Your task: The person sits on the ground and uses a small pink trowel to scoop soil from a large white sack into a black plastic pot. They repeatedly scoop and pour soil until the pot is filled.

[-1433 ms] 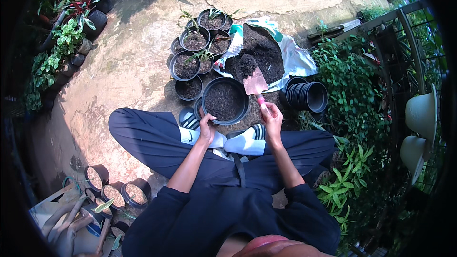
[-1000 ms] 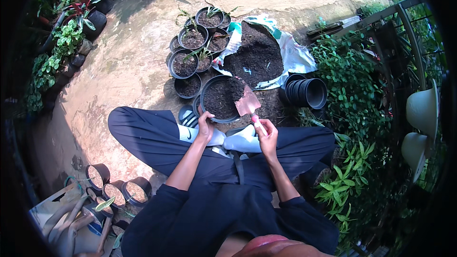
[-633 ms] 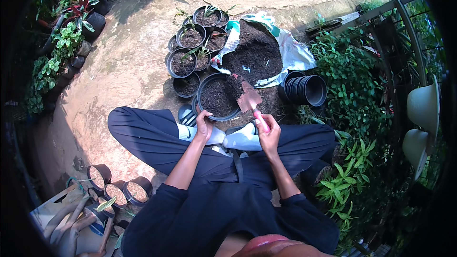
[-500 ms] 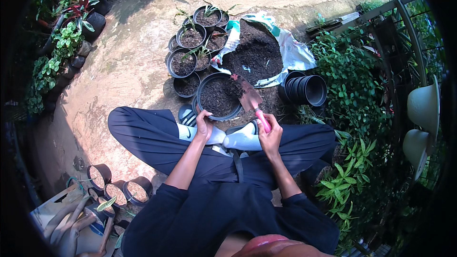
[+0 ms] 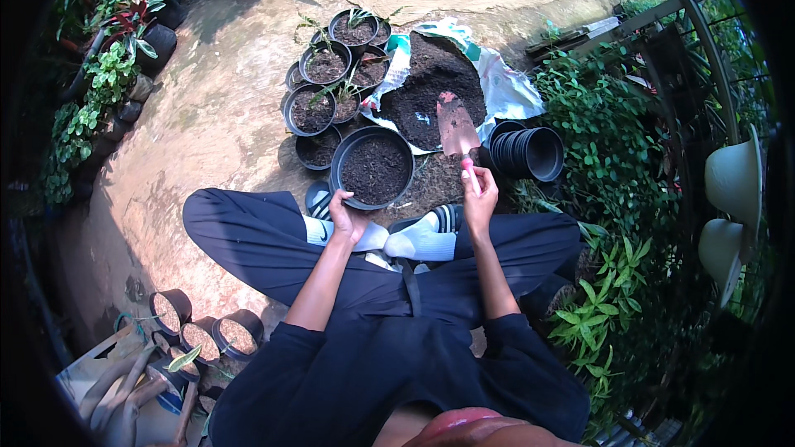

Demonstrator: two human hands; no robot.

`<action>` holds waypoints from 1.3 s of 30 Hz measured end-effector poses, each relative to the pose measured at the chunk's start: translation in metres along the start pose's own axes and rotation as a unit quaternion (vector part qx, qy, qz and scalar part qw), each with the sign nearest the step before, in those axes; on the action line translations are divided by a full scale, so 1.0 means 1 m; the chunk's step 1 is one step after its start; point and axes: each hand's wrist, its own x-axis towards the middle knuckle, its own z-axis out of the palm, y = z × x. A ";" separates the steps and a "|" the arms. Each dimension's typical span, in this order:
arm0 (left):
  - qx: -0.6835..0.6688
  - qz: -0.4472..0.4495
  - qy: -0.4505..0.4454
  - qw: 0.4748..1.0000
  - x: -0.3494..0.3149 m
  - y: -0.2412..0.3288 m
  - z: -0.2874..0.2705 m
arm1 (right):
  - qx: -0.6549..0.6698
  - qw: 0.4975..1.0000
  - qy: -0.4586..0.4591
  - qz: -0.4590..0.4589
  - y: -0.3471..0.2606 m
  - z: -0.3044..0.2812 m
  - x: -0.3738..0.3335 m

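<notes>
In my right hand (image 5: 480, 197) is a garden trowel (image 5: 457, 127) with a pink handle, its soil-stained blade pointing away from me over the near edge of the soil bag. My left hand (image 5: 348, 219) grips the near rim of a large black pot (image 5: 333, 174), thumb over the edge. Dark soil (image 5: 377, 170) fills much of that pot. Just beyond lies an opened white plastic bag (image 5: 507, 87) with a heap of dark potting soil (image 5: 435, 83) on it.
Several smaller black pots (image 5: 313, 110) with soil and seedlings cluster behind the large pot. Nested empty pots (image 5: 542, 154) lie at the right beside leafy plants (image 5: 600, 116). Pots of pale material (image 5: 238, 333) stand at lower left. Pale hats (image 5: 735, 184) hang at far right.
My right hand has swung the trowel from over the large pot rightward to the soil bag's edge. The left hand still grips the pot's rim.
</notes>
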 end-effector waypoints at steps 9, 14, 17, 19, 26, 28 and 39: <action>0.086 0.113 0.057 0.988 0.012 -0.008 -0.010 | 0.028 0.947 -0.142 0.287 0.123 0.093 0.047; 0.088 0.116 0.052 0.988 0.011 -0.007 -0.016 | 0.095 0.934 -0.145 0.313 0.136 0.137 0.061; 0.082 0.120 0.068 0.987 0.012 -0.010 -0.020 | 0.094 0.948 -0.092 0.291 0.129 0.166 0.075; 0.088 0.106 0.059 0.989 0.016 -0.014 -0.013 | 0.051 0.961 -0.069 0.264 0.166 0.167 0.099; 0.059 0.100 0.042 0.992 0.021 -0.016 -0.024 | 0.041 0.967 -0.081 0.238 0.153 0.170 0.097; 0.058 0.105 0.055 0.991 0.013 -0.010 -0.014 | 0.075 0.966 -0.088 0.230 0.144 0.159 0.086; 0.040 0.062 0.032 0.997 0.014 -0.007 -0.018 | 0.118 0.974 -0.135 0.140 0.037 0.065 0.052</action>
